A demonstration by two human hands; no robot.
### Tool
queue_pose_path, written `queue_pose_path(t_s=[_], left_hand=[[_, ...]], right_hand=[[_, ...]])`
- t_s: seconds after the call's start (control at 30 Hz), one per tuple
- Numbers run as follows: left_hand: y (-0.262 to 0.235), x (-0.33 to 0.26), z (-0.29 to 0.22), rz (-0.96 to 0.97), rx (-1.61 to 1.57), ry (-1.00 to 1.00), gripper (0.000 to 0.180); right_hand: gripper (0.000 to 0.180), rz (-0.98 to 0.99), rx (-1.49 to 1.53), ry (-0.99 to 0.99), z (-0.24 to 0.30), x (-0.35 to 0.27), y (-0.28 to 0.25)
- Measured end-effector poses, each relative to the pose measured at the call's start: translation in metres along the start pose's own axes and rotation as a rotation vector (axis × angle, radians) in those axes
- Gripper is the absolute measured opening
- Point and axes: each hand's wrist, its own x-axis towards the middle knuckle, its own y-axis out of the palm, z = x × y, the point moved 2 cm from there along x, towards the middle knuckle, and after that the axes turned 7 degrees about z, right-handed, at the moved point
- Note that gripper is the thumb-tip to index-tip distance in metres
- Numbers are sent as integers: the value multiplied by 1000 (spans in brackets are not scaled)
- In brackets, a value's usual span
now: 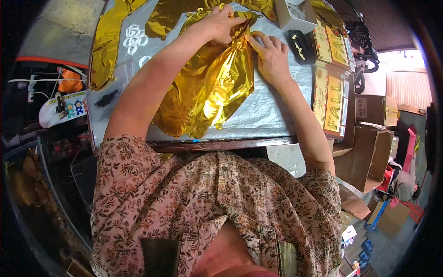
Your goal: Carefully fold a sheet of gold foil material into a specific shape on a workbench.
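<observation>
A floral shirt point(207, 189) fronts gold foil point(210, 87), pinched by the right grip point(272, 57) and touched by the part-spread left grip point(217, 27).

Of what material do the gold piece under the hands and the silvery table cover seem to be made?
The gold piece looks like thin metallised plastic film, mirror-glossy: sharp creases, bright highlights. The table cover seems to be plastic sheeting, softly shiny and wrinkled, though coated fabric is possible.
</observation>
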Motion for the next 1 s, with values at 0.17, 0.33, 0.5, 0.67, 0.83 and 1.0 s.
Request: queue_pose_path(t_s=[0.17, 0.33, 0.5, 0.67, 0.83, 1.0], left_hand=[[4, 0, 3, -38, -11, 20, 86], [-22, 0, 14, 12, -178, 174, 89], [-18, 6, 30, -26, -1130, 122, 96], [-43, 10, -31, -316, -671, -141, 80], [-14, 42, -6, -470, -733, -141, 59], [-13, 41, -6, -449, -769, -144, 53]], right_hand=[[57, 31, -33, -59, 0, 7, -1], [56, 59, -93, -58, 2, 6, -1], [55, 50, -66, -83, 6, 12, 2], [54, 59, -38, -54, 1, 5, -1], [56, 74, -20, -65, 7, 9, -2], [57, 74, -20, -55, 6, 7, 0]])
